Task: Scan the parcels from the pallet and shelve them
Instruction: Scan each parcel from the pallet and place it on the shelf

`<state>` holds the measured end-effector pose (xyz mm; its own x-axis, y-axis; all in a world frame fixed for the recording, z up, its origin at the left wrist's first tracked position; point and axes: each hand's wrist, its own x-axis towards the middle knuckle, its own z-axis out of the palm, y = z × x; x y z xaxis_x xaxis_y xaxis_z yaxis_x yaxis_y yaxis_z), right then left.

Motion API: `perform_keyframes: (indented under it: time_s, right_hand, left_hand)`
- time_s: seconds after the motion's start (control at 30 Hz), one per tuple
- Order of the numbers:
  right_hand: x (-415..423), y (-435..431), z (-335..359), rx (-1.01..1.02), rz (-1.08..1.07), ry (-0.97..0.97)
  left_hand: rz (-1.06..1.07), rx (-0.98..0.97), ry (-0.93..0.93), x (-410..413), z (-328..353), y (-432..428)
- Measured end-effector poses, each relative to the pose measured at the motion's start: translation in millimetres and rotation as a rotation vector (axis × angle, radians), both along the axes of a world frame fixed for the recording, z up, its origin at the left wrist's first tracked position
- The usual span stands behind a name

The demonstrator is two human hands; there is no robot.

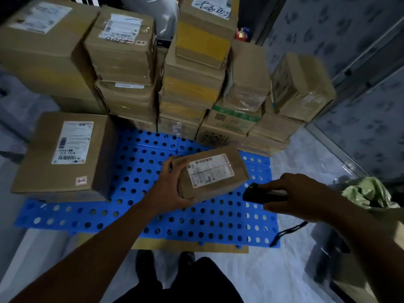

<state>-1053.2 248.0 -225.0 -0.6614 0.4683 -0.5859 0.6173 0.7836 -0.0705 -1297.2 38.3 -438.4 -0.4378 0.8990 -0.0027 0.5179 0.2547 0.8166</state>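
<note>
Count: 1 small parcel [213, 172] in hand. 1 big box [65, 154] sits alone on the front-L part of the pallet [207, 217]. A stack of boxes [192, 84] runs along the pallet's back edge: a dozen or more, approx 4 columns. Exact no. can't be told, since some hide others. 1 scanner [261, 194]. 1 pallet, blue plastic w/ round holes.

L hand [172, 191]: fingers curled round the near-L end of the small parcel, thumb on its top edge. Parcel is held up over the pallet's middle, tilted, white barcode label facing up.

R hand [293, 193]: closed round the black scanner. Scanner's front end points toward the parcel, just beside its lower-R corner, not touching. A black strap [286, 232] hangs below the R wrist.

Around: crumpled green bag [369, 193] at R edge. Flat cardboard [190, 247] lies under the pallet's near edge. Dark trousers [196, 281] at bottom. The stack blocks the view behind it.
</note>
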Motion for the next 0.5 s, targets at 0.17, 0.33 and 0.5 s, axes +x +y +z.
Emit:
perform_keyframes:
  time_s: [0.17,0.33,0.5]
  right_hand:
    - [27.1,0.4,-20.8,-0.037,-0.277,0.276]
    - [8.3,12.8,-21.7,-0.174,-0.432,0.615]
    - [-45.3,19.6,-7.0,-0.458,-0.376,0.737]
  left_hand:
    - [0.007,0.048,0.067,3.5,10.4,-9.8]
    - [0.076,0.154,0.136,-7.9,66.5,-39.1]
    - [0.244,0.187,0.359,-16.7,129.6,-82.6]
